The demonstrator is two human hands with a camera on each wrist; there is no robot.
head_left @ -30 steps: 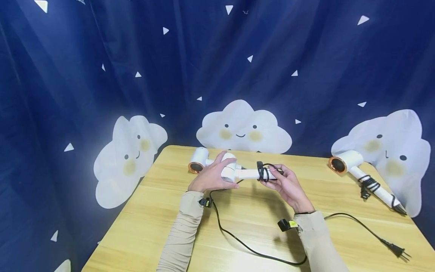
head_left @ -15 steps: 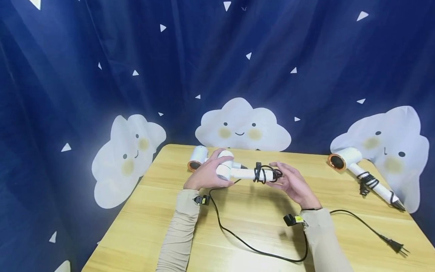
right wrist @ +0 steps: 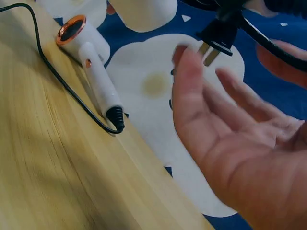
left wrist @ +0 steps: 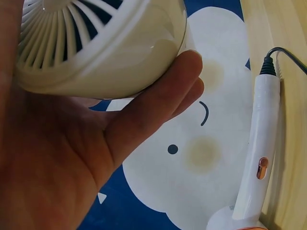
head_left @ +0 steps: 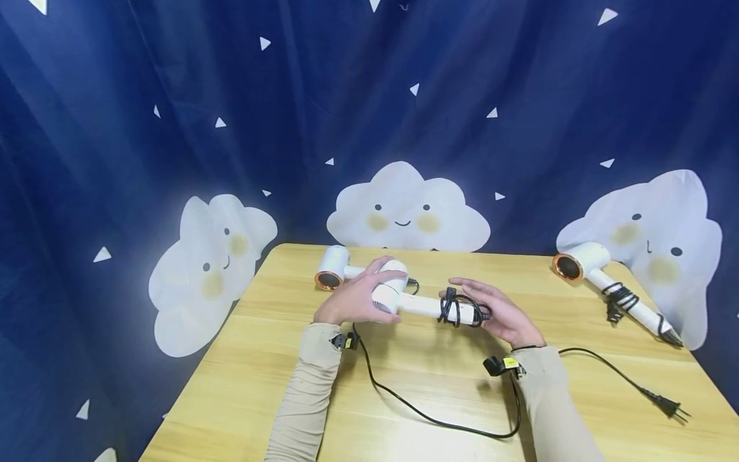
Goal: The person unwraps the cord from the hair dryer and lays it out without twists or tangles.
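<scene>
A white hair dryer (head_left: 424, 306) is held above the table by my left hand (head_left: 352, 303), whose fingers and thumb curl round its head. In the left wrist view the vent grille (left wrist: 57, 33) shows close up, against the fingers. A black cord (head_left: 455, 308) is wound round the far end of the handle. My right hand (head_left: 510, 319) is beside that corded end, its fingers extended and spread. In the right wrist view the two-pin plug (right wrist: 218, 37) hangs near the blurred fingertips, and nothing is gripped.
A second white hair dryer (head_left: 333, 266) with a copper rim lies behind my left hand. Its loose cord (head_left: 416, 414) runs across the table toward a plug (head_left: 666, 405) on the right. A third hair dryer (head_left: 594, 263), cord wrapped, lies at the right edge. A curtain (head_left: 369, 115) hangs behind.
My right hand has loosened from the handle's corded end and its fingers have spread. The held dryer's handle end has tipped nearer to me; my left hand keeps its hold.
</scene>
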